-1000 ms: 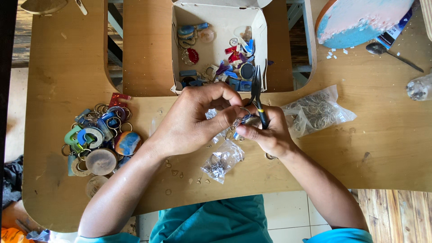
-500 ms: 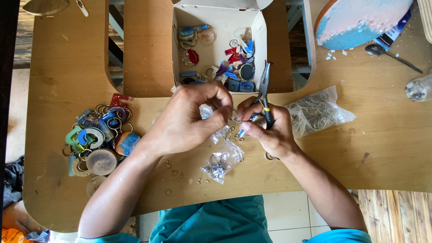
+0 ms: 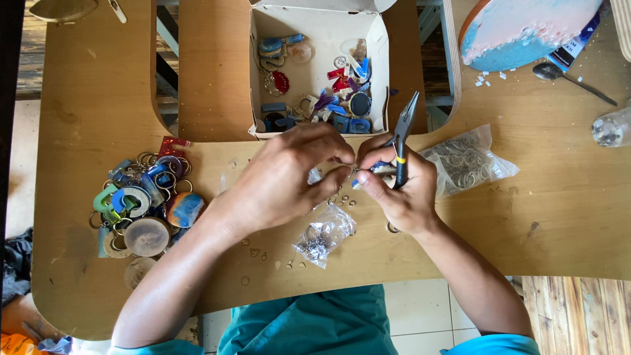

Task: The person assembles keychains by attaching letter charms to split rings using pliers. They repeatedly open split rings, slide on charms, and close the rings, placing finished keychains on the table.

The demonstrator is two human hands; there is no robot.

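My left hand (image 3: pixel 289 174) and my right hand (image 3: pixel 397 190) meet over the middle of the wooden table (image 3: pixel 79 92), fingertips pinching a small metal piece between them that is mostly hidden. My right hand also grips black pliers (image 3: pixel 402 135) with a yellow band, their jaws pointing up and away toward the white cardboard box (image 3: pixel 315 29). A small blue piece (image 3: pixel 380 169) sits under my right thumb. A small clear bag of metal findings (image 3: pixel 325 233) lies just below my hands.
The box holds several coloured resin keychains. A pile of finished keychains (image 3: pixel 141 204) lies at left. A clear bag of metal rings (image 3: pixel 467 161) lies at right. A round pink-and-blue board (image 3: pixel 526 26), a spoon (image 3: pixel 572 77) and a glass jar (image 3: pixel 611 128) sit far right. Loose rings dot the table.
The pliers have swung from lying low in my right hand to pointing up toward the box. Both hands stay together at the same spot.
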